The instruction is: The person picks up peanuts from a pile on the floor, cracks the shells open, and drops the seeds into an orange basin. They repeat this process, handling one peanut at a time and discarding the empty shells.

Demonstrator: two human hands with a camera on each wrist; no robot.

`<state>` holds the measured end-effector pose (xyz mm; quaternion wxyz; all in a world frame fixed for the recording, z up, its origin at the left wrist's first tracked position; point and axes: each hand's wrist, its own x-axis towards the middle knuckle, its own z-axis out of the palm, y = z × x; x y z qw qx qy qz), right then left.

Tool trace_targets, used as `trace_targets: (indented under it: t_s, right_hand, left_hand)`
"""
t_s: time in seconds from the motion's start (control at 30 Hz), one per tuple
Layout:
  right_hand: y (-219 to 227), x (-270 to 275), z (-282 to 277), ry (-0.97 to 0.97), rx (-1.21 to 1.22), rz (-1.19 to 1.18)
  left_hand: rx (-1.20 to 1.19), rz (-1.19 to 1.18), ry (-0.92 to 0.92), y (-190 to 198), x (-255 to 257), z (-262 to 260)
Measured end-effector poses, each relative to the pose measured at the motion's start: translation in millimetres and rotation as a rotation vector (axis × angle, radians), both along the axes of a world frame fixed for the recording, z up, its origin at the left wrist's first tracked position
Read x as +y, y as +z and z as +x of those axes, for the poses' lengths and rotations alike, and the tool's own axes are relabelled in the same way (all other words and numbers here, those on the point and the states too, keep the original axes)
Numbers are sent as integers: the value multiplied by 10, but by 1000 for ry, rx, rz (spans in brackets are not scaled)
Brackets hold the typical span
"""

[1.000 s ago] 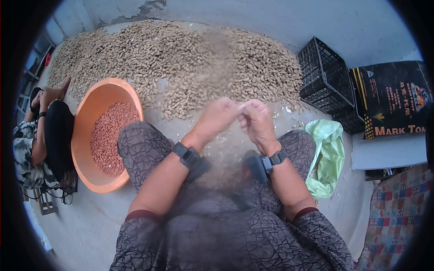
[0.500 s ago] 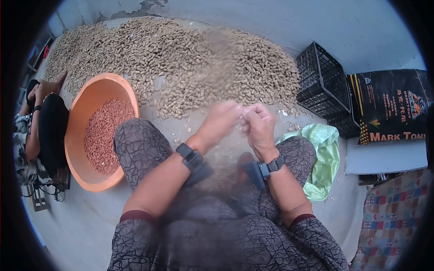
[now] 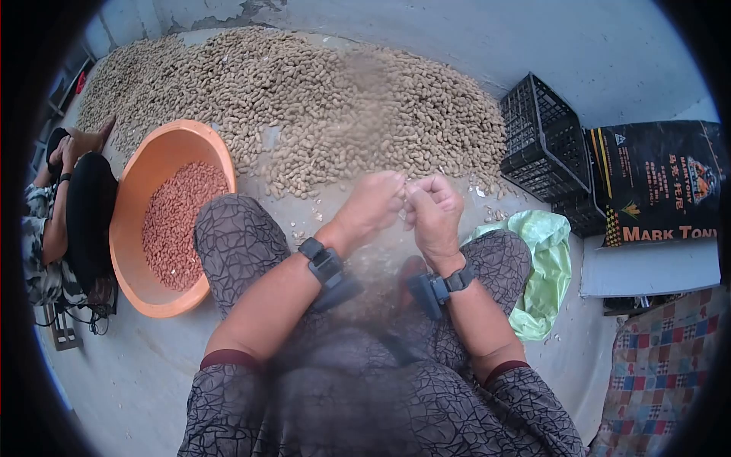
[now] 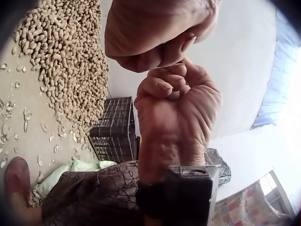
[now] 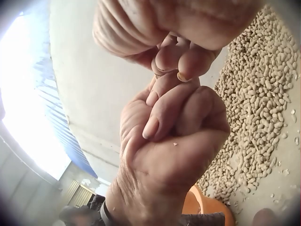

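Note:
In the head view my left hand [image 3: 371, 202] and right hand [image 3: 435, 218] meet fingertip to fingertip above the floor, between the knees. Both have their fingers curled in, thumbs and forefingers pinching at one small spot. What they pinch is almost wholly covered; a sliver of what looks like a peanut [image 4: 181, 62] shows between the fingertips in the left wrist view. A crumb of shell [image 5: 175, 144] clings to the left palm. Beyond the hands spreads a large heap of unshelled peanuts [image 3: 304, 114]. An orange basin [image 3: 126, 228] with shelled red-skinned peanuts [image 3: 179, 228] stands to the left.
A light green bag [image 3: 544, 266] lies by the right knee. Black plastic crates [image 3: 544, 137] and a black printed sack [image 3: 659, 183] stand at the right along the wall. Bits of shell litter the floor. Another person [image 3: 57, 221] sits at the far left.
The hands stay together in nearly the same place, their fingers shifting slightly at the pinched spot. The head view has tilted a little, moving the basin and crates slightly in the picture.

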<state>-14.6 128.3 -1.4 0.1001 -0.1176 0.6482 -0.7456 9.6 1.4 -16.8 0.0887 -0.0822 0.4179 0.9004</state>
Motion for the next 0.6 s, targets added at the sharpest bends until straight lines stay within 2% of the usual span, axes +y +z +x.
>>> trace_targets:
  t_s: [0.13, 0.3, 0.37, 0.43, 0.5, 0.53, 0.6]
  right_hand:
    - [22, 18, 22, -22, 12, -2]
    - [23, 55, 11, -14, 14, -79]
    - [25, 66, 3, -15, 7, -80]
    - [25, 62, -7, -14, -1, -83]
    - [20, 42, -10, -52, 59, -52]
    - [16, 31, -5, -49, 59, -53]
    - [6, -1, 8, -91, 302, 76]
  left_hand:
    - [-39, 75, -6, 12, 34, -15]
    - [-58, 278, -103, 15, 37, -20]
    - [-65, 279, -85, 19, 58, -26]
    - [-71, 278, -64, 27, 70, -30]
    - [-68, 105, 18, 41, 72, -32]
    - [-69, 105, 21, 53, 69, -26]
    - [-52, 6, 62, 69, 51, -8]
